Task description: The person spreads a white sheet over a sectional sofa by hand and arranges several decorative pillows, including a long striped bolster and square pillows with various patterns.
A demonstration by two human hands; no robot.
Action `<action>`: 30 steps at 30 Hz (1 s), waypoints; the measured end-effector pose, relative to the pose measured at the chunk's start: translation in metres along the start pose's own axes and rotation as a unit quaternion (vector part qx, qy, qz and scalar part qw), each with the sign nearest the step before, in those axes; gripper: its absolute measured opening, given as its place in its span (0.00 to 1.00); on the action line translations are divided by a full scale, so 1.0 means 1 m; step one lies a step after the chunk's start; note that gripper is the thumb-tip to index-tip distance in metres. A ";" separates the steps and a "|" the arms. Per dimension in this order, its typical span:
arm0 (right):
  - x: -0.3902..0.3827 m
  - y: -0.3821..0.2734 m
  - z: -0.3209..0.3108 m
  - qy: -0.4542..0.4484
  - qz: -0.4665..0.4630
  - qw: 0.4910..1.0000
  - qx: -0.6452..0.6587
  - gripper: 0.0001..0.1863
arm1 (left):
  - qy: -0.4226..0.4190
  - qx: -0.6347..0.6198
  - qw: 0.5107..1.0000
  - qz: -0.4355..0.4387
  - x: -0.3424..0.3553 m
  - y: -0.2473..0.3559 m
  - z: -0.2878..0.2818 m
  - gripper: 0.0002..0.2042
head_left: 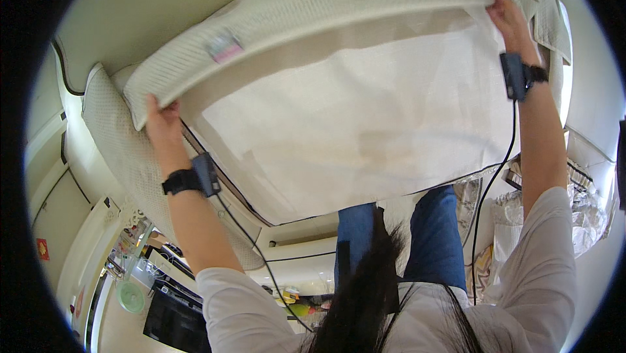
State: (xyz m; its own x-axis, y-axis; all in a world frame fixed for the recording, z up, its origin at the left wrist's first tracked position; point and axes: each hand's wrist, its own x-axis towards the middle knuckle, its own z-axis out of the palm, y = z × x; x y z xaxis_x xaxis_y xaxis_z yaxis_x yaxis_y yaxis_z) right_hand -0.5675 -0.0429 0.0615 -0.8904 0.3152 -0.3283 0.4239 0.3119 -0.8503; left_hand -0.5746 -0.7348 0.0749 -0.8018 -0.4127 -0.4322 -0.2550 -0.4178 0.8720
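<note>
A cream quilted cover (313, 11) with a small tag (224, 46) stretches across the far side, its near edge lifted into a long fold. My left hand (164, 121) is closed on the fold's left corner. My right hand (510, 17) pinches the same edge at the far right, beside a bunched flap. Beneath and nearer to me lies a broad white padded surface, a mattress or cushion (365, 118), with a dark seam along its front edge. A zipper-like strip (212, 167) runs down its left side. Each wrist carries a black strapped device with a cable.
A padded cream headboard or backrest (150, 11) rises behind. At lower left are a dark screen (175, 319), a pale green round object (130, 297) and clutter. Clear plastic wrapping and patterned fabric (508, 222) lie at right. My jeans-clad legs (433, 232) stand at the front edge.
</note>
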 end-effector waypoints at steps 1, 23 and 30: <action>-0.002 0.008 0.019 0.113 0.111 0.929 0.333 0.12 | 0.054 0.055 0.997 -0.031 0.006 -0.008 -0.024 0.15; -0.001 0.004 -0.003 0.116 0.135 0.968 0.179 0.19 | 0.094 0.212 0.972 -0.042 -0.013 -0.034 -0.020 0.21; -0.007 -0.022 0.022 0.463 -0.252 0.739 -0.419 0.24 | 0.215 0.644 0.647 0.348 -0.033 -0.011 -0.040 0.23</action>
State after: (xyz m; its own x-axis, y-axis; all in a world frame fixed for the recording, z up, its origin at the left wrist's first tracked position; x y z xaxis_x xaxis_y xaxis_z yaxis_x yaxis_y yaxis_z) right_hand -0.5748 -0.0721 0.0735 -0.6393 0.3268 0.6961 0.3756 0.9226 -0.0882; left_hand -0.5237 -0.7491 0.0704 -0.8110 -0.4407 0.3848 -0.3736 0.8962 0.2392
